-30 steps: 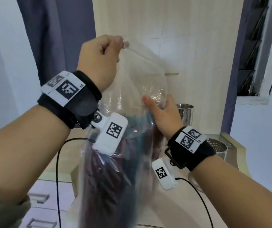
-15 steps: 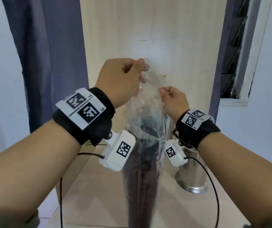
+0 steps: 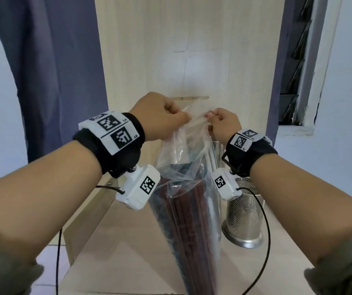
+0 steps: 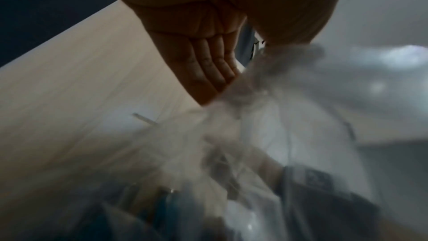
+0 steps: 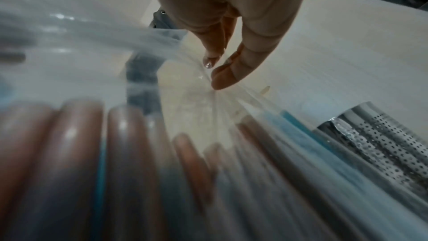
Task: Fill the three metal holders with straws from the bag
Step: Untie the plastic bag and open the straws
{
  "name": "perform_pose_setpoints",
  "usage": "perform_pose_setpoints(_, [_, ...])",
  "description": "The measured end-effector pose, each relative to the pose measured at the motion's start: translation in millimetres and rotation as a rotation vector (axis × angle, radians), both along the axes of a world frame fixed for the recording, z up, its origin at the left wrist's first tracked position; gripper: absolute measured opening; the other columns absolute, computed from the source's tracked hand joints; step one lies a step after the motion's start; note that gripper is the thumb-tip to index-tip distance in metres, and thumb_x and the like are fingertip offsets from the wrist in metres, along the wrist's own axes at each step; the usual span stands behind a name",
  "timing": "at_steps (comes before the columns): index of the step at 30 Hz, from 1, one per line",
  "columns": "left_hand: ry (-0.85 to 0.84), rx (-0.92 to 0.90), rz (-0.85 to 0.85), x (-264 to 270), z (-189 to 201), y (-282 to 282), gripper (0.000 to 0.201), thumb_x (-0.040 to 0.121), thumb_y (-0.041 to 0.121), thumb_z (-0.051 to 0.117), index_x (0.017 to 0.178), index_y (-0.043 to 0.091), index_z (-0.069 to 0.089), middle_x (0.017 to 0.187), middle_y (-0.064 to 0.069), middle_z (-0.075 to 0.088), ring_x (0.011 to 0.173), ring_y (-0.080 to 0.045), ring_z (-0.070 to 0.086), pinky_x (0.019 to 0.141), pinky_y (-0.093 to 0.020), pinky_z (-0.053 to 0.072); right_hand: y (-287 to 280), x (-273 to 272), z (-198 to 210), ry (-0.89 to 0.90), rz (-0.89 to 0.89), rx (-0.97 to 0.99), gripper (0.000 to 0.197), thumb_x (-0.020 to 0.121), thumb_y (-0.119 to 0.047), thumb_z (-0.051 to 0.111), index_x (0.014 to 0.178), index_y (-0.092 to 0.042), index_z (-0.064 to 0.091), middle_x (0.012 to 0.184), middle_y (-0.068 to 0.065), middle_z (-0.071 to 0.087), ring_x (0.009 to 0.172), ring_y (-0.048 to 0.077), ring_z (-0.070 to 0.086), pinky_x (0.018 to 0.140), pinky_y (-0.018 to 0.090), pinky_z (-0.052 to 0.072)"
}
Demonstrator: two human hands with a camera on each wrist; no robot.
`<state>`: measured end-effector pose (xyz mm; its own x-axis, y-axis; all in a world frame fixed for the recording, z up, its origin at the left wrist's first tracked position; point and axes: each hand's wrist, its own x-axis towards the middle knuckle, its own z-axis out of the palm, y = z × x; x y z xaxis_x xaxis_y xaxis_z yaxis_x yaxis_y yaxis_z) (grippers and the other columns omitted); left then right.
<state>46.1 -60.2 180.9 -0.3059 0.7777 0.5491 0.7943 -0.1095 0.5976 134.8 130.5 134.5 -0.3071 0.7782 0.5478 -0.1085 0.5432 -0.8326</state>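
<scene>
A clear plastic bag [image 3: 189,213] stands upright on the pale wooden tabletop [image 3: 124,252], full of dark red, blue and clear straws [image 3: 189,226]. My left hand [image 3: 166,118] grips the gathered top of the bag from the left; in the left wrist view its curled fingers [image 4: 208,67] press the bunched plastic [image 4: 266,72]. My right hand [image 3: 217,122] pinches the same top from the right, thumb and fingertip [image 5: 222,78] closed on the film [image 5: 162,47]. One perforated metal holder [image 3: 244,211] stands right of the bag, and part of another [image 3: 217,145] shows behind it.
A pale wooden panel [image 3: 188,50] rises behind the table. A grey-blue curtain [image 3: 53,71] hangs to the left and a louvred window [image 3: 294,50] sits to the right. Black cables [image 3: 264,241] trail from the wrist cameras over the tabletop.
Both hands have come together at the top of the bag; the right hand rose from the bag's side to pinch its mouth. The bag now stands lower, upright on the table.
</scene>
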Motion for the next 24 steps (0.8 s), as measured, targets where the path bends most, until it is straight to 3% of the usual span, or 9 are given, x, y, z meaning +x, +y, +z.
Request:
perform_pose_setpoints(4, [-0.132, 0.117, 0.083, -8.5, 7.3, 7.2, 0.025, 0.092, 0.019, 0.057, 0.078, 0.0, 0.067, 0.074, -0.012, 0.069, 0.048, -0.011, 0.06, 0.052, -0.023, 0.054, 2.0, -3.2, 2.0, 0.104, 0.105, -0.14, 0.026, 0.103, -0.01, 0.042, 0.081, -0.014, 0.057, 0.086, 0.003, 0.059, 0.065, 0.015, 0.058, 0.053, 0.017, 0.05])
perform_pose_setpoints(8, [-0.27, 0.308, 0.048, -4.8, 19.1, 8.3, 0.022, 0.095, 0.014, 0.055, 0.077, 0.004, 0.063, 0.063, -0.002, 0.058, 0.036, 0.0, 0.05, 0.04, -0.015, 0.044, 0.4, -11.0, 8.6, 0.175, 0.181, -0.179, 0.026, 0.103, -0.008, 0.04, 0.083, -0.012, 0.057, 0.077, 0.004, 0.06, 0.066, 0.013, 0.061, 0.069, 0.026, 0.055])
perform_pose_setpoints(11, [-0.257, 0.31, 0.005, -0.1, 18.3, 9.8, 0.023, 0.097, 0.016, 0.054, 0.085, 0.002, 0.068, 0.067, -0.002, 0.059, 0.039, 0.0, 0.053, 0.041, -0.014, 0.044, 1.2, -15.4, 9.5, 0.19, 0.197, -0.19, 0.027, 0.103, -0.008, 0.04, 0.083, -0.013, 0.058, 0.07, 0.004, 0.06, 0.059, 0.006, 0.062, 0.063, 0.02, 0.052])
perform_pose_setpoints(14, [-0.311, 0.251, -0.046, -3.5, 12.1, 14.7, 0.027, 0.096, 0.013, 0.054, 0.083, -0.005, 0.069, 0.077, -0.013, 0.068, 0.059, -0.017, 0.068, 0.055, -0.028, 0.058, -1.6, -16.1, 8.0, 0.145, 0.193, -0.248, 0.018, 0.102, -0.006, 0.043, 0.095, -0.007, 0.06, 0.079, 0.007, 0.061, 0.054, 0.003, 0.062, 0.053, 0.015, 0.051])
perform_pose_setpoints(15, [-0.336, 0.23, -0.065, -4.4, 9.0, 14.8, 0.028, 0.094, 0.012, 0.054, 0.085, -0.011, 0.066, 0.08, -0.019, 0.069, 0.065, -0.023, 0.069, 0.062, -0.035, 0.06, -2.7, -15.1, 7.6, 0.139, 0.217, -0.285, 0.014, 0.1, -0.005, 0.047, 0.107, -0.004, 0.059, 0.084, 0.008, 0.062, 0.06, 0.006, 0.064, 0.056, 0.017, 0.054])
perform_pose_setpoints(17, [-0.349, 0.205, -0.095, -5.2, 3.1, 15.2, 0.036, 0.085, 0.017, 0.055, 0.087, -0.018, 0.06, 0.08, -0.025, 0.064, 0.07, -0.033, 0.068, 0.073, -0.049, 0.06, -7.2, -9.4, 10.7, 0.107, 0.233, -0.32, 0.035, 0.096, -0.006, 0.055, 0.13, -0.005, 0.047, 0.095, 0.01, 0.062, 0.076, 0.014, 0.066, 0.07, 0.023, 0.057])
perform_pose_setpoints(20, [-0.325, 0.194, -0.12, -4.0, -5.2, 18.2, 0.03, 0.076, 0.025, 0.053, 0.079, 0.004, 0.074, 0.089, -0.027, 0.069, 0.088, -0.053, 0.063, 0.083, -0.064, 0.052, -24.5, 7.9, 24.6, -0.115, 0.093, -0.122, 0.05, 0.09, -0.025, 0.066, 0.134, -0.017, 0.044, 0.107, 0.007, 0.062, 0.094, 0.019, 0.065, 0.087, 0.032, 0.055])
perform_pose_setpoints(22, [-0.333, 0.168, -0.153, -1.1, -8.2, 18.1, 0.025, 0.078, 0.025, 0.054, 0.078, 0.02, 0.078, 0.095, -0.025, 0.071, 0.096, -0.056, 0.06, 0.089, -0.068, 0.046, -42.8, 23.6, 36.2, -0.2, -0.017, 0.069, 0.035, 0.088, -0.033, 0.067, 0.119, -0.02, 0.055, 0.1, -0.002, 0.061, 0.082, 0.011, 0.061, 0.077, 0.026, 0.051])
perform_pose_setpoints(24, [-0.363, 0.153, -0.207, 2.0, -12.8, 17.5, 0.021, 0.084, 0.023, 0.058, 0.084, 0.023, 0.078, 0.102, -0.02, 0.072, 0.1, -0.049, 0.063, 0.094, -0.066, 0.045, -61.6, 39.4, 44.2, -0.217, -0.047, 0.182, 0.021, 0.088, -0.034, 0.067, 0.101, -0.018, 0.063, 0.086, -0.005, 0.061, 0.07, 0.008, 0.056, 0.067, 0.025, 0.048])
